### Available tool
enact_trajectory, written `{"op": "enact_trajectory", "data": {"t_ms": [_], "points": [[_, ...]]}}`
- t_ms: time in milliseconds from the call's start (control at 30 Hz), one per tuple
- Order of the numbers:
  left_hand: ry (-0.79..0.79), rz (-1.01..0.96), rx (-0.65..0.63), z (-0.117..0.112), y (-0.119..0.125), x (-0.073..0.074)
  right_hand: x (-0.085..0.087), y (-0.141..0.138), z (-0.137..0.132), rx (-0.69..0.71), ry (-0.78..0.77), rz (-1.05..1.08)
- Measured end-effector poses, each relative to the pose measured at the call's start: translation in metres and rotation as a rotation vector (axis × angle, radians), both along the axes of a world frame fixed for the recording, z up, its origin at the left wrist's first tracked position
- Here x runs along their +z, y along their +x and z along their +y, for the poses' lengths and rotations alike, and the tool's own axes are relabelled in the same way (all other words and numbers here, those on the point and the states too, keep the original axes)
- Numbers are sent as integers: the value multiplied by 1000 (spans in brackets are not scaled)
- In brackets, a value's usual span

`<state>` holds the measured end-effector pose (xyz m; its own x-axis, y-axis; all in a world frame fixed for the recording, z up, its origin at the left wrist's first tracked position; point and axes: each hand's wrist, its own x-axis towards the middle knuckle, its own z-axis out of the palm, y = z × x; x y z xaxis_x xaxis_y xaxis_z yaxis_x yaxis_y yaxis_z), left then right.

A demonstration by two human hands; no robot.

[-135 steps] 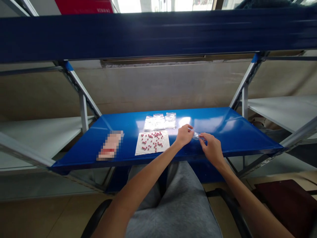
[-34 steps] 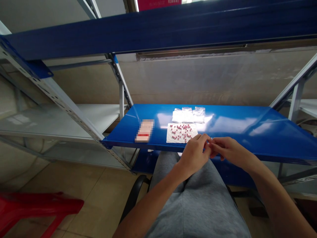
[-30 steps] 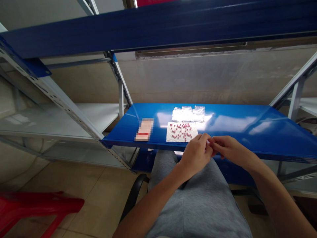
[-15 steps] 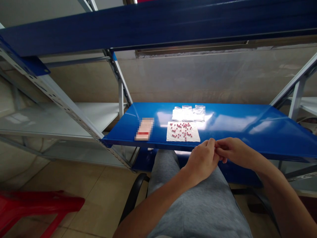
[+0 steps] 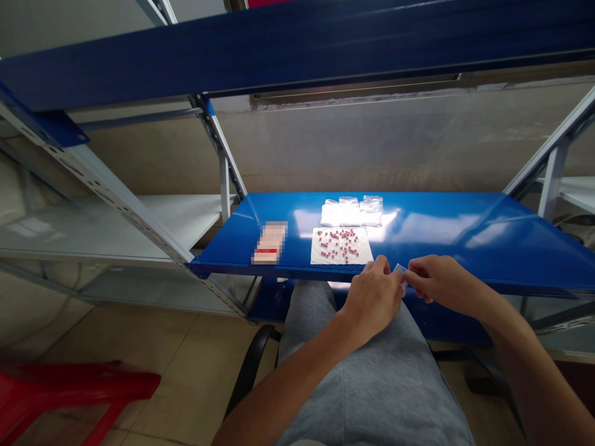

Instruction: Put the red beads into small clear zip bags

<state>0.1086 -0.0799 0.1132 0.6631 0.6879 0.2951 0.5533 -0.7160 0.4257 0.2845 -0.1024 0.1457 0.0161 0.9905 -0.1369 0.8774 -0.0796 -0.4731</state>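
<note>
Barely pinched between curled fingertips of left hand (image 5: 372, 302) and right hand (image 5: 441, 279), a small clear bag (image 5: 400, 270), held off the blue shelf (image 5: 465, 241).

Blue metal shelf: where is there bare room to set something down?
Bare blue shelf lies right of the clear plastic bags and white paper sheet of red beads, and left of the blurred packet. Crowded: sheet, bags, front edge by the left hand and right hand.
</note>
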Motion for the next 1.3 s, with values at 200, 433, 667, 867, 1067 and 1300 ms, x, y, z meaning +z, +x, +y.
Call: {"op": "enact_trajectory", "data": {"t_ms": [200, 433, 667, 867, 1067, 1300], "points": [[-125, -70, 60, 10, 0, -3, -3, -2, 0, 22, -7, 71], [-209, -159, -13, 24, -8, 0, -3, -1, -1, 16, -30, 47], [-237, -298, -28, 34, -17, 6, -6, 12, 11, -19, 54, 331], [-530, -507, -77, 47, -28, 13, -27, 26, 21, -252, 36, 727], [-632, -655, -105, 58, -34, 14, -31, 20, 21, -134, -131, 1021], [-695, -691, -86, 61, -37, 16, -16, 22, 16, -96, 63, 848]]}}
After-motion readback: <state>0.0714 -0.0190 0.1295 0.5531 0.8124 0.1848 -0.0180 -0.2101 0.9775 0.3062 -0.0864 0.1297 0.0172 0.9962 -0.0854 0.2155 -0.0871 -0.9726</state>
